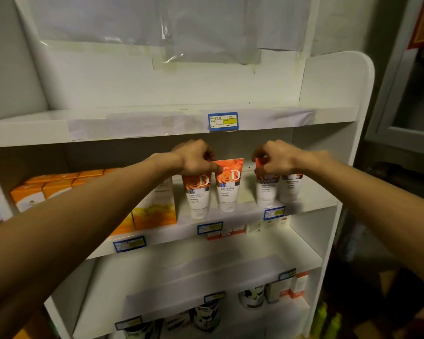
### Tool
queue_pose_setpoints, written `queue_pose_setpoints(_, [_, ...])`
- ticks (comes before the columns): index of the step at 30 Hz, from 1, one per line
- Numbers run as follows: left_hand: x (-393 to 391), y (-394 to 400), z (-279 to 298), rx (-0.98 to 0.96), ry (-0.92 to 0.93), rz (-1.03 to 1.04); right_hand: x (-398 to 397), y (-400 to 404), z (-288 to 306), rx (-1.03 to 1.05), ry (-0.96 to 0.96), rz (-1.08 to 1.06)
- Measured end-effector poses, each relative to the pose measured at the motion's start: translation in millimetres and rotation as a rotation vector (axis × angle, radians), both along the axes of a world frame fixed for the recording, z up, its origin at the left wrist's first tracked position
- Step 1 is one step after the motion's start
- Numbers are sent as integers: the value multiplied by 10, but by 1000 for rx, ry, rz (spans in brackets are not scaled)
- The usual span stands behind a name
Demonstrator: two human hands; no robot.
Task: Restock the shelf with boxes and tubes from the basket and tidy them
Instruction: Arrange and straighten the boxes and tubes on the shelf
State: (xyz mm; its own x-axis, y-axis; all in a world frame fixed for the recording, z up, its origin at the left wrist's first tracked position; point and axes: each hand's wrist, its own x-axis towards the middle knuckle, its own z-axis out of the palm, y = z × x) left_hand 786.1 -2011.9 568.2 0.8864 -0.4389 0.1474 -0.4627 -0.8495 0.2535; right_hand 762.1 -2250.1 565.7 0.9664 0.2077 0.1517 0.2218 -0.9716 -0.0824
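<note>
Left hand [196,156] pinching "D" tube [198,192] top | right hand [274,157] pinching white tube [266,189] top

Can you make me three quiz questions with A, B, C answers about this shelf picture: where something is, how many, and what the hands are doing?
1. Where are the orange boxes?
A. left of the tubes
B. on the top shelf
C. on the floor

2. How many tubes stand on that shelf?
A. one
B. four
C. nine

3. What is the left hand doing?
A. hanging free
B. pinching a tube top
C. holding a basket

Answers: 1 A, the boxes fill the shelf's left side. 2 B, two stand under the left hand and two under the right hand. 3 B, its fingers close on the top of a tube.
</note>
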Motion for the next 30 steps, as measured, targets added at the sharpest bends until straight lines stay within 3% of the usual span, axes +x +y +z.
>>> queue_pose_setpoints(7, [69, -132, -88, 23, -51, 0, 70, -127, -95, 54, -17, 31])
queue_pose_setpoints(30, [84, -114, -25, -76, 64, 5, 164, 44, -134, 231, 8, 152])
